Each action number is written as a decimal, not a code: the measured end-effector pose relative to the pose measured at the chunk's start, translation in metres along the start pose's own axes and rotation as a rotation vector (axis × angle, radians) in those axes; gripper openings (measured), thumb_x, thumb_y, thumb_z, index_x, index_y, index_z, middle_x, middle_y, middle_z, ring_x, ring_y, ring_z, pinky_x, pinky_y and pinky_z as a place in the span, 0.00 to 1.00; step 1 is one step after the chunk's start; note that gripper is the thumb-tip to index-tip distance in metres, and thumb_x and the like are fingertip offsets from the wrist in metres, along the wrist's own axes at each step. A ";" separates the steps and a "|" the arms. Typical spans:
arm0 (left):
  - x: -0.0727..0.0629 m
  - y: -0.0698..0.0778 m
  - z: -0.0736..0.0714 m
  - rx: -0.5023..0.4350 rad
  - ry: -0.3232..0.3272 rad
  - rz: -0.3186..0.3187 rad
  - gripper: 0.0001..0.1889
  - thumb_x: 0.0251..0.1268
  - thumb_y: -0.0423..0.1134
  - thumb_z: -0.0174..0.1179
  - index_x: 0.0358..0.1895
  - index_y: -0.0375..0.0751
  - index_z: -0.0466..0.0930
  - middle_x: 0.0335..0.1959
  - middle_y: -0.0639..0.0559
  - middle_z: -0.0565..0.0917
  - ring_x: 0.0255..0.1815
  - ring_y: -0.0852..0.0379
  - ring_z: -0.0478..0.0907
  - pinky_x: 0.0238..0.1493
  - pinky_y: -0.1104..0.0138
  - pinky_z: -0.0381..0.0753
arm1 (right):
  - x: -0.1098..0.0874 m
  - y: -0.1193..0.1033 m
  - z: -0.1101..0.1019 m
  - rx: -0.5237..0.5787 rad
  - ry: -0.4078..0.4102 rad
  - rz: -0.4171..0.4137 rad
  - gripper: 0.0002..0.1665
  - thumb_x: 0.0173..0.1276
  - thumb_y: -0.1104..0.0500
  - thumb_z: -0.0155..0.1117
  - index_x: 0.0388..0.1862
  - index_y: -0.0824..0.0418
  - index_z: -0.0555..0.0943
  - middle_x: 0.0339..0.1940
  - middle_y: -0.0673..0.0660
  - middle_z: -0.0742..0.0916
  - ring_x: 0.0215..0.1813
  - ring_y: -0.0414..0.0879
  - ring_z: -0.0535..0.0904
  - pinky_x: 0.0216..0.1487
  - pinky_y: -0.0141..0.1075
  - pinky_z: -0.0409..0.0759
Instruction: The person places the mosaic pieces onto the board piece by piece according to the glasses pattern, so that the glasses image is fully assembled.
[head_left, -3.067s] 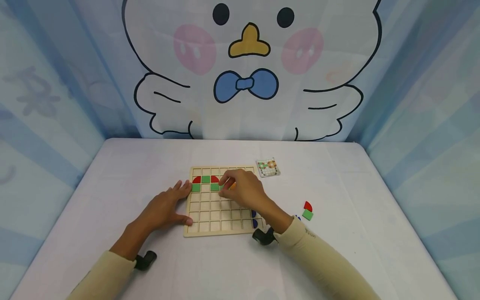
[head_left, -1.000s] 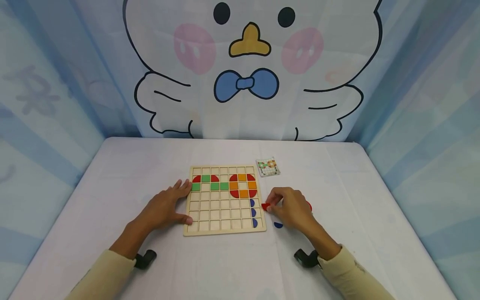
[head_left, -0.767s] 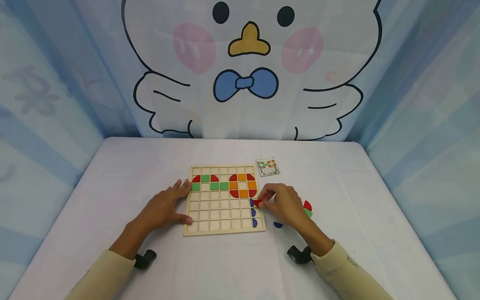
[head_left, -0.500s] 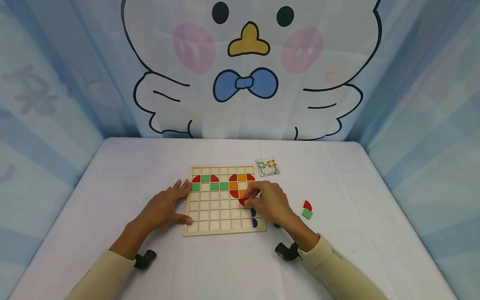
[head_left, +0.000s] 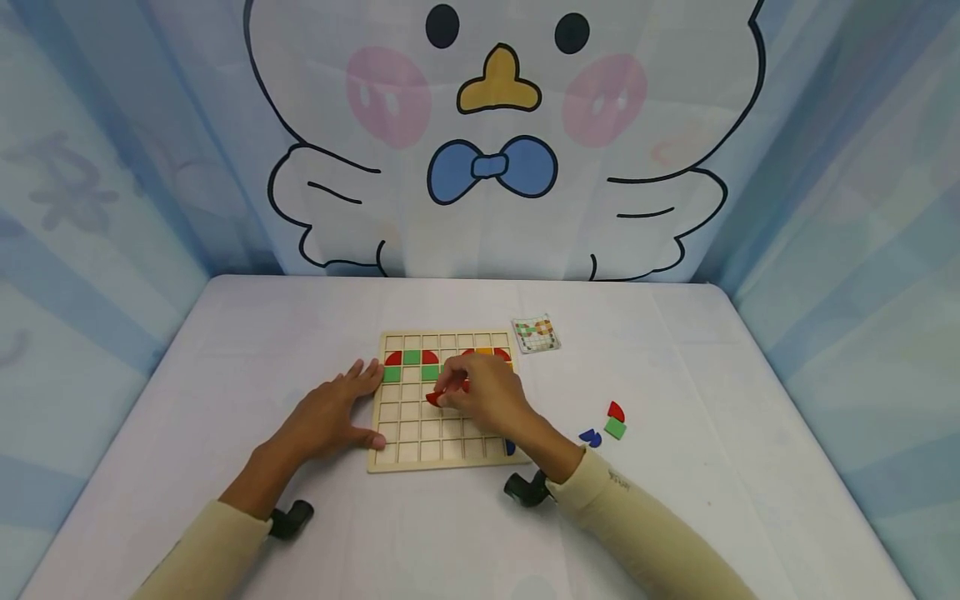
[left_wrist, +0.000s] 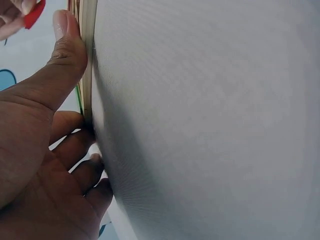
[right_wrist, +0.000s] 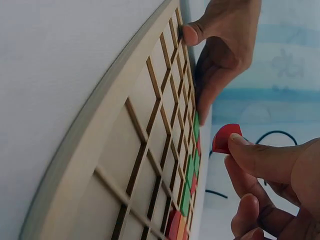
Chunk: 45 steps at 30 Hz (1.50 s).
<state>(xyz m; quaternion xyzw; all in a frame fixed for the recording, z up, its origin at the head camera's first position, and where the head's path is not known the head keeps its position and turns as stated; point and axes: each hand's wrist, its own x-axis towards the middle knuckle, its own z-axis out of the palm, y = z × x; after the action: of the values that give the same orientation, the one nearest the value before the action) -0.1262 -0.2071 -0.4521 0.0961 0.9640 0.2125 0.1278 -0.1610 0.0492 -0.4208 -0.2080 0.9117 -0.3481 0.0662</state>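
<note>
My right hand (head_left: 487,393) pinches a red quarter-circle tile (head_left: 433,399) between thumb and index finger, above the wooden grid board (head_left: 420,454). In the right wrist view that red tile (right_wrist: 225,137) is held clear of the board. Green square tiles (head_left: 412,357) and red quarter-circle tiles (head_left: 393,359) lie in cells at the board's upper left. My right hand partly hides the red and orange tiles at upper right. At the board's left edge rests my left hand (head_left: 322,421), its thumb on the frame near the lower corner and its fingers along the side.
On the white table (head_left: 420,533), right of the board, lie a loose red quarter-circle (head_left: 616,411), a green square (head_left: 615,428) and small blue pieces (head_left: 591,437). A pattern card (head_left: 536,334) sits by the board's upper right corner. One blue half-circle (head_left: 510,447) shows on the board.
My right hand picked up the red tile right of the board and has carried it left over the grid. Earlier it was at the green tiles. My left hand has stayed put.
</note>
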 end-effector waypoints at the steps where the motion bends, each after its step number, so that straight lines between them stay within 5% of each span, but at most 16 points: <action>1: 0.000 0.000 0.000 0.000 -0.001 0.000 0.64 0.49 0.59 0.82 0.86 0.43 0.54 0.86 0.36 0.56 0.84 0.25 0.56 0.81 0.32 0.60 | 0.003 -0.002 0.002 -0.004 -0.006 -0.009 0.09 0.63 0.59 0.83 0.32 0.47 0.89 0.27 0.42 0.87 0.40 0.42 0.82 0.36 0.34 0.75; 21: -0.001 -0.004 -0.002 -0.018 0.017 0.059 0.62 0.49 0.58 0.81 0.85 0.40 0.55 0.85 0.35 0.58 0.83 0.23 0.58 0.79 0.30 0.61 | 0.051 -0.024 0.041 -0.038 -0.119 -0.015 0.06 0.68 0.59 0.79 0.32 0.50 0.89 0.27 0.45 0.88 0.30 0.38 0.81 0.29 0.30 0.74; 29: -0.001 -0.005 -0.001 -0.019 0.020 0.062 0.62 0.49 0.57 0.82 0.85 0.40 0.56 0.86 0.35 0.58 0.83 0.24 0.58 0.79 0.31 0.61 | 0.058 -0.022 0.050 -0.050 -0.100 0.026 0.07 0.68 0.58 0.78 0.31 0.51 0.88 0.32 0.47 0.90 0.32 0.41 0.80 0.29 0.30 0.73; 45: 0.000 -0.004 -0.001 -0.006 0.028 0.075 0.63 0.48 0.57 0.82 0.85 0.39 0.56 0.85 0.33 0.58 0.81 0.21 0.60 0.77 0.30 0.64 | 0.060 -0.017 0.052 -0.052 -0.098 0.052 0.08 0.68 0.56 0.78 0.30 0.51 0.86 0.23 0.47 0.85 0.25 0.42 0.79 0.22 0.31 0.71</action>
<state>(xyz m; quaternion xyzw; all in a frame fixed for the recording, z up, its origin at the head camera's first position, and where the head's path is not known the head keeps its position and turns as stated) -0.1266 -0.2112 -0.4528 0.1286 0.9608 0.2214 0.1068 -0.1952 -0.0194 -0.4473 -0.2028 0.9212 -0.3116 0.1144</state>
